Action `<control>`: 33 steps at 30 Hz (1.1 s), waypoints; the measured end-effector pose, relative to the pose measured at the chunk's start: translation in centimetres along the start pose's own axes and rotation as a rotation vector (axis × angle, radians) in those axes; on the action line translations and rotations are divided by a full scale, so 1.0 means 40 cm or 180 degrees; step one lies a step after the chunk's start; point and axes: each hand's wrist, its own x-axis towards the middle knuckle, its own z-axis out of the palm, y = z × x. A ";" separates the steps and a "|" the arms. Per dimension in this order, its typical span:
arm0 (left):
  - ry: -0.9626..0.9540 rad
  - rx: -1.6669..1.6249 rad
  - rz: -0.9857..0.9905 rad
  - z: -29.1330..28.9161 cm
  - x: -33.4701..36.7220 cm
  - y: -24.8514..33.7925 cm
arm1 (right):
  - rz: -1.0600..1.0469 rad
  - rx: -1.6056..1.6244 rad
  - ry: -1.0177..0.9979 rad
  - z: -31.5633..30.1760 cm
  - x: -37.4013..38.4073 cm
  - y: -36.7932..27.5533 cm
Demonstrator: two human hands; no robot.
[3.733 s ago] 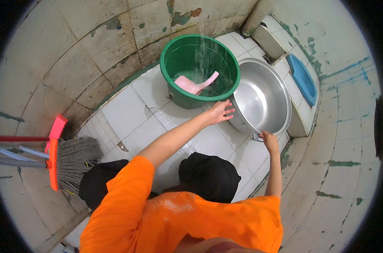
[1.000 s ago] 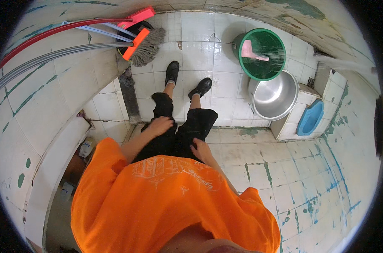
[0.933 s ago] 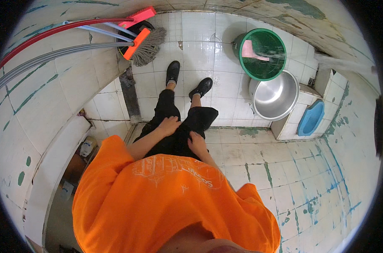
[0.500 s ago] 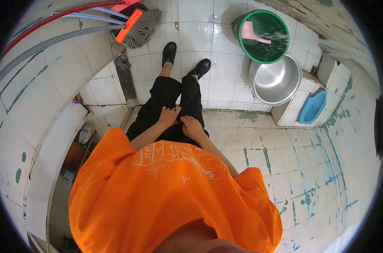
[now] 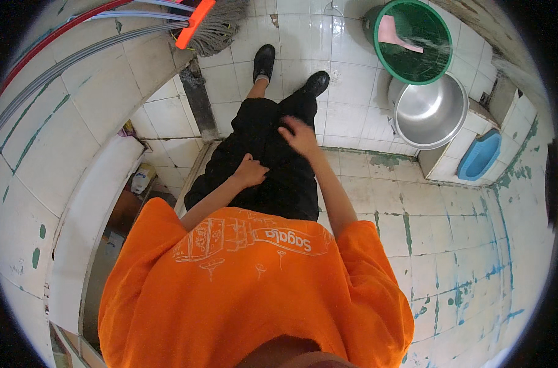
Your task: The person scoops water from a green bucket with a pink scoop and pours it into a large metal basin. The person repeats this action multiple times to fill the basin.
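Over the lap of my black trousers (image 5: pixel 254 132), my left hand (image 5: pixel 251 172) is closed, its curled fingers gripping the dark cloth. My right hand (image 5: pixel 300 137) hovers farther forward above the right thigh, slightly blurred. Its fingers look apart and nothing shows in them. An orange shirt (image 5: pixel 254 288) covers my upper body, and black shoes (image 5: pixel 264 62) are on my feet.
At the far right, water runs into a green bucket (image 5: pixel 445 61) holding a pink dipper (image 5: pixel 394 35). A metal pot (image 5: pixel 432 113) stands beside it, near a blue basin-shaped object (image 5: pixel 480 153). Far left are a mop (image 5: pixel 220 27) and long handles. White tiles surround me.
My right hand has lifted off the trousers and moved forward. My left hand has drawn back toward my body and curled. The view has shifted a little, so the bucket and pot sit farther right.
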 end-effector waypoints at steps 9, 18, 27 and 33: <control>-0.1107 0.0017 0.0441 -0.074 -0.074 0.051 | 0.2055 -0.2409 0.2924 -0.135 0.119 0.182; -0.1062 -0.0497 0.0362 -0.035 -0.071 0.009 | 0.1083 -0.3417 0.0331 -0.084 0.016 0.134; -0.0190 -0.0323 0.1285 -0.041 -0.124 0.072 | 0.0842 -0.1436 -0.0636 0.041 -0.104 -0.098; -0.0123 -0.2446 0.0773 -0.046 -0.055 0.028 | 0.1065 -0.0726 0.0424 0.066 -0.305 -0.101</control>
